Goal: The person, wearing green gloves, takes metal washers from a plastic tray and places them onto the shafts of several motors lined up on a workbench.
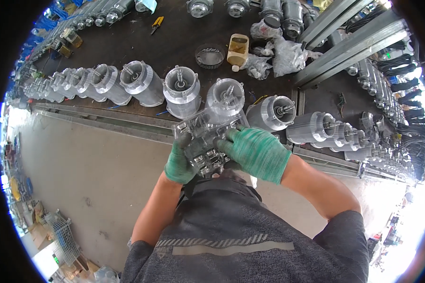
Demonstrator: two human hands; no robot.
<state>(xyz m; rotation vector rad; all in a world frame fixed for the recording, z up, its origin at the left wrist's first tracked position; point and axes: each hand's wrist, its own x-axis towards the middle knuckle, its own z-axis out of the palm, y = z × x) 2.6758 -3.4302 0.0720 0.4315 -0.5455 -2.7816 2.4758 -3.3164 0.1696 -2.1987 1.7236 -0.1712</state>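
In front of my waist I hold a clear moulded plastic tray (202, 140) with several pockets, tilted at the workbench's near edge. My left hand (180, 160), in a green glove with dark fingertips, is closed on its left side. My right hand (256, 152), gloved alike, grips its right side, with the fingers over the top. Shiny shapes show in the pockets, but I cannot tell whether they are parts or bare plastic. Just beyond the tray stands a silver motor housing (225, 98) with its shaft upward, partly covered by the tray. Another motor housing (182, 92) is to its left.
More housings (141, 82) line the bench's near edge both ways; one housing (271, 113) leans right. Farther back are a yellowish plastic bottle (238, 51), a round dish (210, 55), plastic bags (288, 56) and yellow-handled pliers (157, 24). A metal post (349, 52) rises at the right.
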